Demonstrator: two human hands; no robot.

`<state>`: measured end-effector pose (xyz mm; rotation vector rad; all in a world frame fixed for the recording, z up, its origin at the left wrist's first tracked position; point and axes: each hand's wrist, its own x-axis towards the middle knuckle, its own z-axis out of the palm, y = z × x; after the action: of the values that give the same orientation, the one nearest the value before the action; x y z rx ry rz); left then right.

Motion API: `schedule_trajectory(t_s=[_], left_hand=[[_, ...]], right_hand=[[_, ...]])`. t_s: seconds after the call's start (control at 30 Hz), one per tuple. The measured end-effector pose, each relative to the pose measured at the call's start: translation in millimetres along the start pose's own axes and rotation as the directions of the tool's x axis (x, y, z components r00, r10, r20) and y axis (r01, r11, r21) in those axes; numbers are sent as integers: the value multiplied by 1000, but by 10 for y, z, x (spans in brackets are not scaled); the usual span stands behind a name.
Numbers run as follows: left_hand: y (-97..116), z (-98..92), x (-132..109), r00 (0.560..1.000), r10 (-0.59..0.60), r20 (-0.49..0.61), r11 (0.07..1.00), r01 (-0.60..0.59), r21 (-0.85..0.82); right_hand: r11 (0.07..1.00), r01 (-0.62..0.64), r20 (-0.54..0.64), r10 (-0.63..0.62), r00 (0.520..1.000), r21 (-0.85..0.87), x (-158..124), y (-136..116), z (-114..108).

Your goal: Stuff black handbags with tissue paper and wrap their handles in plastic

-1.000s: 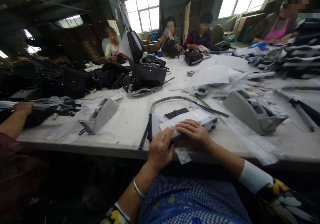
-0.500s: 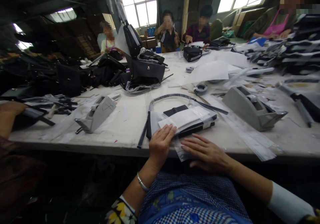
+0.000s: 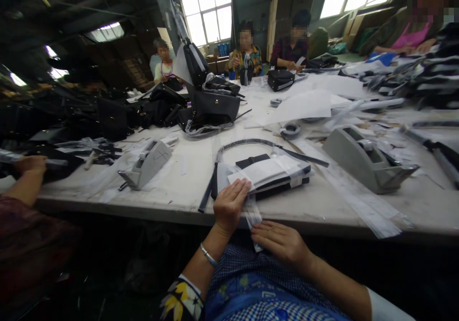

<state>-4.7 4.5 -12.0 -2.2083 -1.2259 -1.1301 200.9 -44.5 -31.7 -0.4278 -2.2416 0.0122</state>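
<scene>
My left hand (image 3: 229,205) lies flat with its fingers stretched out on the near corner of a black pouch wrapped in white paper and clear plastic (image 3: 272,173), at the table's front edge. My right hand (image 3: 279,240) is below the table edge, over my lap. Its fingers pinch the lower end of a clear plastic strip (image 3: 254,218) that hangs down from the wrapped pouch. A black strap (image 3: 247,143) arcs on the table behind the pouch.
Two grey tape dispensers stand on the table, one at left (image 3: 147,163) and one at right (image 3: 362,159). Black handbags (image 3: 211,106) are piled mid-table. White sheets (image 3: 304,105) and plastic sleeves (image 3: 358,201) lie right. Another person's hand (image 3: 30,165) works at far left. Several people sit at the far end.
My right hand has slid off the wrapped pouch toward me, down past the table edge, drawing the clear plastic strip with it. My left hand has stayed on the pouch.
</scene>
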Motion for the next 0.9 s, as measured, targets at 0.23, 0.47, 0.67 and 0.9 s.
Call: schedule_trajectory(t_s=[0.23, 0.47, 0.67, 0.9], left_hand=[[25, 3, 45, 1000, -25, 1, 999, 25, 30], [79, -8, 27, 998, -50, 49, 999, 49, 18], [122, -42, 8, 994, -95, 56, 995, 95, 3], [73, -140, -19, 993, -97, 61, 992, 101, -77]], right_hand=[[995, -36, -14, 37, 999, 92, 72, -99, -152], [988, 35, 13, -37, 999, 149, 724, 257, -510], [987, -147, 104, 140, 985, 68, 1119, 690, -435], [906, -424, 249, 410, 878, 2, 1303, 1024, -175]])
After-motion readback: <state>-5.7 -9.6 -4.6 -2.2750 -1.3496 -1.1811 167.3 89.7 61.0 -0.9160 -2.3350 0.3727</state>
